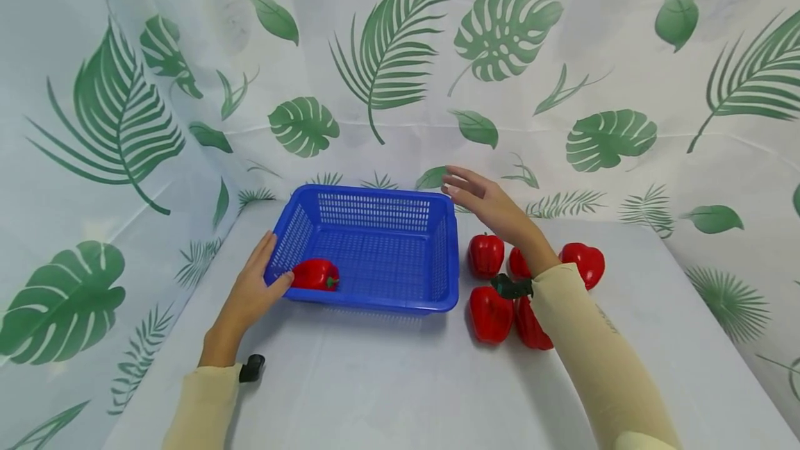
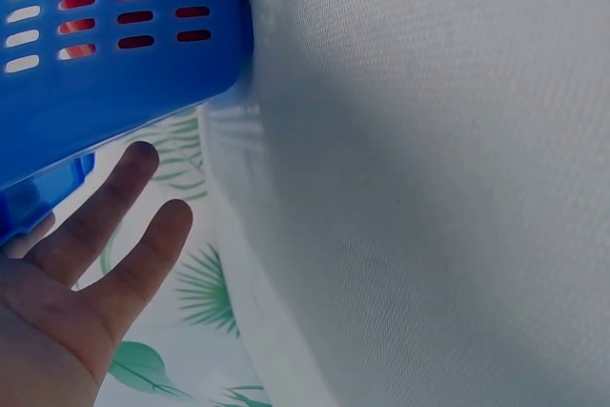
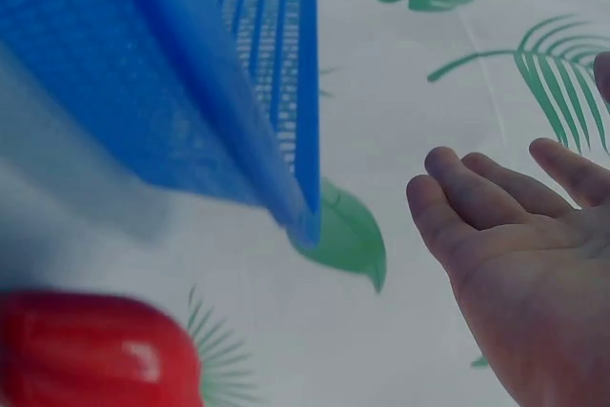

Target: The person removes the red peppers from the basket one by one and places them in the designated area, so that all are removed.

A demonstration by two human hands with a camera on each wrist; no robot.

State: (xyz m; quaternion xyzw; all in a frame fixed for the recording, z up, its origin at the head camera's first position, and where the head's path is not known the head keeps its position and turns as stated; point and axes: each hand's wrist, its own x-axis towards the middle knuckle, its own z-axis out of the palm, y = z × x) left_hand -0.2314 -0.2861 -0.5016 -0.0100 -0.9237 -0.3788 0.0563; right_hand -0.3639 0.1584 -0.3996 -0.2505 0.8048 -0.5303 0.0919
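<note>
A blue plastic basket (image 1: 375,304) with slotted sides sits on the white table. One red bell pepper (image 1: 314,274) lies inside its front left corner. My left hand (image 1: 253,290) is at that corner, thumb at the rim close to the pepper. In the left wrist view the fingers (image 2: 143,269) of this hand extend straight and spread beside the basket wall (image 2: 114,92). Past the basket's right back corner, my right hand (image 1: 487,203) is raised with its fingers extended, holding nothing. The right wrist view shows its bare palm (image 3: 543,274) apart from the basket rim (image 3: 303,221).
Several more red bell peppers (image 1: 490,314) lie on the table right of the basket, partly hidden by the right forearm. One of them (image 1: 582,264) sits farther right. A white cloth with green leaf prints (image 1: 387,54) hangs behind the table (image 1: 375,394) and along its sides.
</note>
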